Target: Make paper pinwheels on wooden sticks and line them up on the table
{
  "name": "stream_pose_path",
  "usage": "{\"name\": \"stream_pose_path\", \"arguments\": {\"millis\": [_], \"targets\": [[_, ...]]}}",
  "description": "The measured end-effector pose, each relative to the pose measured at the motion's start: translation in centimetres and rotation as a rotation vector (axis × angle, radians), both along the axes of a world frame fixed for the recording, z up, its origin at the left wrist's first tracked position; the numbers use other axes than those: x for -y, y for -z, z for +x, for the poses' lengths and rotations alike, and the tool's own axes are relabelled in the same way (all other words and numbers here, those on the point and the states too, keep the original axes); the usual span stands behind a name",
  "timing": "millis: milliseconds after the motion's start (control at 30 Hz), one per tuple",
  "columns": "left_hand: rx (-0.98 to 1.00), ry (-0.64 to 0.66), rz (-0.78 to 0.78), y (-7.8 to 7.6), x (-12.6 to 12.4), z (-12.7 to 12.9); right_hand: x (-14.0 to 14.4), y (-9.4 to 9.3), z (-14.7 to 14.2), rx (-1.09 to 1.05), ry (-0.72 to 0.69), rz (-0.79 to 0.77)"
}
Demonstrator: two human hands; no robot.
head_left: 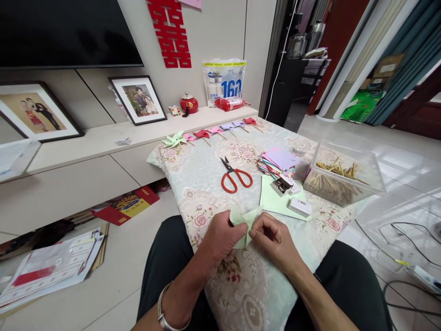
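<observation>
Centrally, lower frame: left hand point(223, 235) and right hand point(274, 239) both pinch pale green paper point(244, 219) between them, fingertips meeting.

Open cloth on the counter point(206, 184) between near edge & the red scissors point(235, 177): hand passes freely there. Right side crowded: green sheet point(275, 200), pin box point(282, 185), white box point(299, 207), paper stack point(279, 161), clear tub of sticks point(342, 177). Far edge blocked by row of pinwheels point(206, 134). Left of scissors: bare cloth to the edge.
</observation>
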State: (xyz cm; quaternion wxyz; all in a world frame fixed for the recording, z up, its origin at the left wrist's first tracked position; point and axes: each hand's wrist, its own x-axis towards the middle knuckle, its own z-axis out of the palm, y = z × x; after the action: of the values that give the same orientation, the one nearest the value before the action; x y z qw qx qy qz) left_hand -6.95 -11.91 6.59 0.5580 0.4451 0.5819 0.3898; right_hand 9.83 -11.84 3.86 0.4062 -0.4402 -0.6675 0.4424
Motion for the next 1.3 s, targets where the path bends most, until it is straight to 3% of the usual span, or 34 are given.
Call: {"name": "stream_pose_path", "arguments": {"millis": [233, 667, 1000, 1300], "targets": [[0.068, 0.02, -0.022, 0.37, 0.01, 0.08, -0.15, 0.01, -0.3, -0.026, 0.037, -0.029], [0.089, 0.063, -0.048, -0.6, 0.07, 0.18, -0.11, 0.16, -0.29, -0.022, 0.042, -0.04], [0.023, 0.06, -0.012, 0.29, 0.05, 0.11, -0.08, 0.36, -0.23, -0.035, 0.035, -0.064], [0.004, 0.078, 0.01, 0.05, 0.07, -0.21, 0.02, 0.14, 0.11, -0.065, 0.036, -0.028]]}}
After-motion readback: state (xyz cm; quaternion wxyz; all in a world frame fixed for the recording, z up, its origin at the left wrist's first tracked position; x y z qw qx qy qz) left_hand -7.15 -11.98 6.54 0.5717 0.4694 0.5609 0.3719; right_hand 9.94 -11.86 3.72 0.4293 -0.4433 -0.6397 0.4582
